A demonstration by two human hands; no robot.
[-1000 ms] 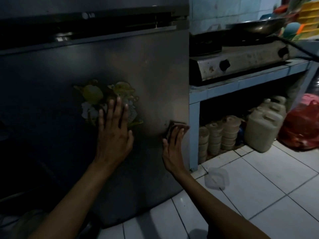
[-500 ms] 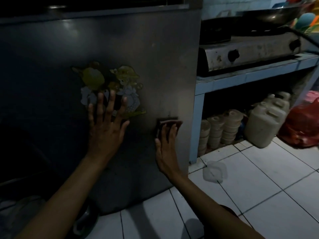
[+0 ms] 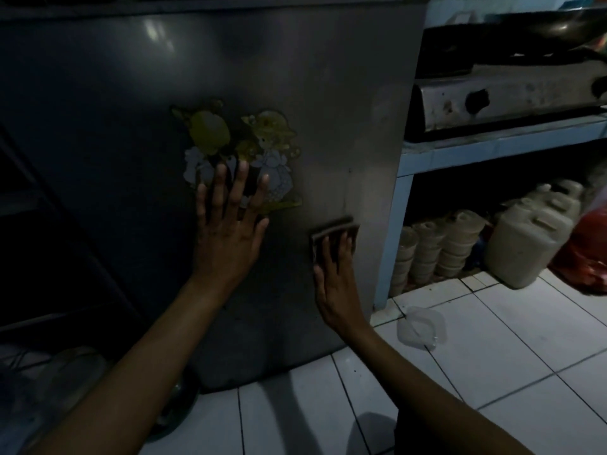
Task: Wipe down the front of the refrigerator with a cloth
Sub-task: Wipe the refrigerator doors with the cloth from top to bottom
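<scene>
On refrigerator door point(image 3: 328, 93): right hand point(image 3: 335, 277) flat, pressing folded cloth point(image 3: 333, 233); left hand point(image 3: 228, 231) spread open, grasping nothing, fingertips over sticker point(image 3: 262, 139).

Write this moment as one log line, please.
left hand: flat on refrigerator door below sticker | right hand: pressing cloth near door's right edge

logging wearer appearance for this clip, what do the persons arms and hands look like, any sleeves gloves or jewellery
Both forearms are bare as far up as the head view shows, with no sleeve in sight. The left hand and the right hand wear no gloves. No watch, bracelet or ring can be made out, though the light is dim. The fingernails look short and unpainted.
</scene>
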